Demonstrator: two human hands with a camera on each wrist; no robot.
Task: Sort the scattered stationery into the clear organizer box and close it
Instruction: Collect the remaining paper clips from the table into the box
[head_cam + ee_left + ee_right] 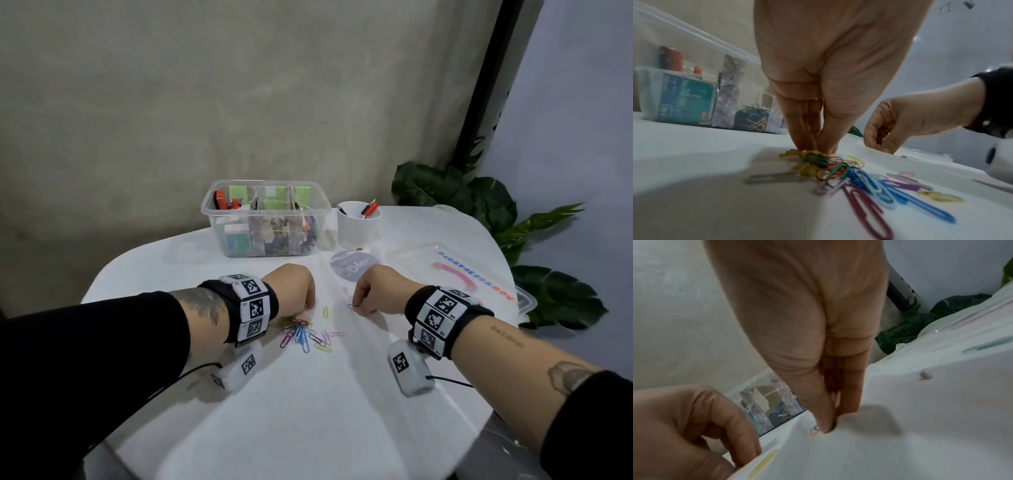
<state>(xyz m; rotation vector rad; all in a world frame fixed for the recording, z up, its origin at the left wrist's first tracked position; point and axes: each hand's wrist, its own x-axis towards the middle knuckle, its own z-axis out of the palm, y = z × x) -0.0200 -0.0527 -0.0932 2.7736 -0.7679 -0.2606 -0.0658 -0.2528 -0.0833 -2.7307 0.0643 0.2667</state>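
Operator's arms: worn equipment and markings.
Black sleeves (85,346) pushed up; tattooed forearms; black wristbands (246,308) carrying white square-coded marker blocks; white cabled camera pods (409,371) below each wrist.

Head view: I see soft, dim, even light; the table (308,394) edge bows at the frame borders.
Left wrist: I see nearest paper clips (859,181) blurred, a shadow lower left.
Right wrist: I see the whole picture soft, a fingertip shadow on the cloth.

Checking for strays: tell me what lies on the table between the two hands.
In the head view, one yellow paper clip lies on the bare tablecloth between the left hand and right hand.
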